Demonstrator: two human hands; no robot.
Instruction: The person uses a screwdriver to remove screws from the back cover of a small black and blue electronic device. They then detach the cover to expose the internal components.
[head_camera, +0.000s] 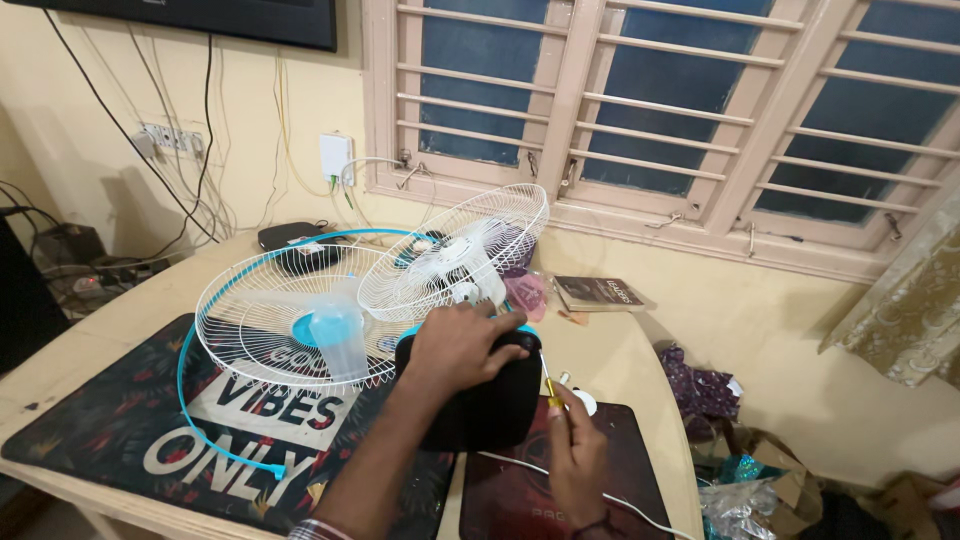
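Desk: I see a cream desk (620, 350) under my hands, barred window (660, 110) beyond.
Left hand (455, 345): gripping black fan motor housing (490, 405).
Right hand (575, 450): pinching a yellow screwdriver (549, 385).

Brown book (598, 292) near barred window (690, 110); black box (290, 236) beside wall socket (336, 157).

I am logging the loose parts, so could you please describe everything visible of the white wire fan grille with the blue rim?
The white wire fan grille with the blue rim is a round dome of thin radial wires with a blue centre cap. It lies roughly flat on the dark printed mat, left of the left hand. A translucent fan blade rests over it, and a second all-white grille overlaps its right edge. A blue band trails from the rim onto the mat.
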